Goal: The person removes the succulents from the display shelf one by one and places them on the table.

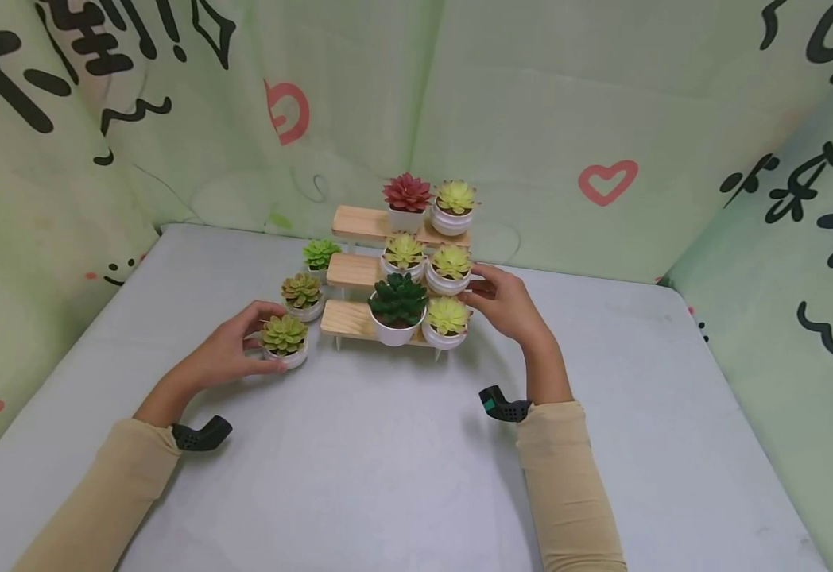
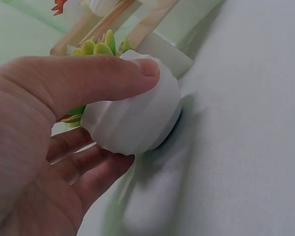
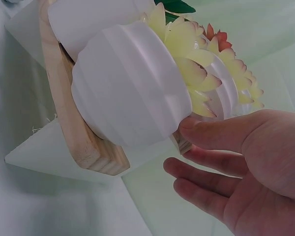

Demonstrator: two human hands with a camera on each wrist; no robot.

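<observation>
My left hand (image 1: pixel 234 345) grips the white ribbed pot of a green succulent (image 1: pixel 284 335) on the table, left of a tiered wooden stand (image 1: pixel 348 318). In the left wrist view the thumb (image 2: pixel 123 76) presses on one side of the pot (image 2: pixel 142 108), with the fingers on the other. My right hand (image 1: pixel 504 300) is at the stand's right side, beside the yellow succulents on its middle tier (image 1: pixel 451 262) and bottom tier (image 1: pixel 447 319). Its thumb (image 3: pixel 211 130) is close to the bottom pot (image 3: pixel 132 83); contact cannot be told. The fingers (image 3: pixel 201 182) are extended, holding nothing.
A dark green succulent (image 1: pixel 398 300) shares the bottom tier. Above are another yellow succulent (image 1: pixel 404 250) on the middle tier, and a red one (image 1: pixel 407 195) and a yellow one (image 1: pixel 455 199) on top. Two green succulents (image 1: pixel 302 292) (image 1: pixel 321 254) stand left of the stand. A printed curtain (image 1: pixel 531 119) hangs behind.
</observation>
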